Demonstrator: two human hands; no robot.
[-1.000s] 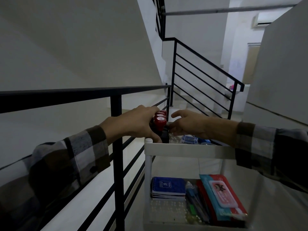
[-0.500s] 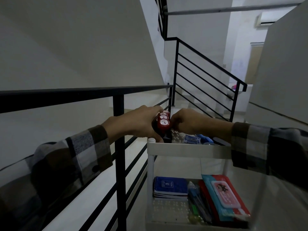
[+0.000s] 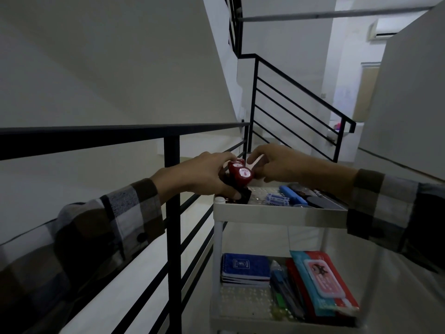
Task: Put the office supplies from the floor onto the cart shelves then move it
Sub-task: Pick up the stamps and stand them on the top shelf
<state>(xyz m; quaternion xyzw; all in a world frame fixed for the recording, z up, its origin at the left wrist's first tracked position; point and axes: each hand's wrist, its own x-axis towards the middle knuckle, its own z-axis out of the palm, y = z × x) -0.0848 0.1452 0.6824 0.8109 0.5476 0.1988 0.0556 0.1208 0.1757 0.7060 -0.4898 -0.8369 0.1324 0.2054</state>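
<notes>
Red-capped bottles (image 3: pixel 238 173) are held upright at the near-left corner of the cart (image 3: pixel 279 212) top shelf, bases w/ a dark holder just inside the rim. Left hand (image 3: pixel 204 175) is wrapped round the cluster from the left, thumb low at the base. Right hand (image 3: pixel 274 165) is set against the caps from the right, fingers loosely curled; whether it actually grips can't be told. Hands are thus close together, bottles between. Long axis is vertical; left hand is nearer. Lower shelf is seen loaded w/ notebooks (image 3: pixel 245 270), pens (image 3: pixel 286 292) & a case (image 3: pixel 322 283). Judged approx. last: bottles to be settled, then cart moved.
</notes>
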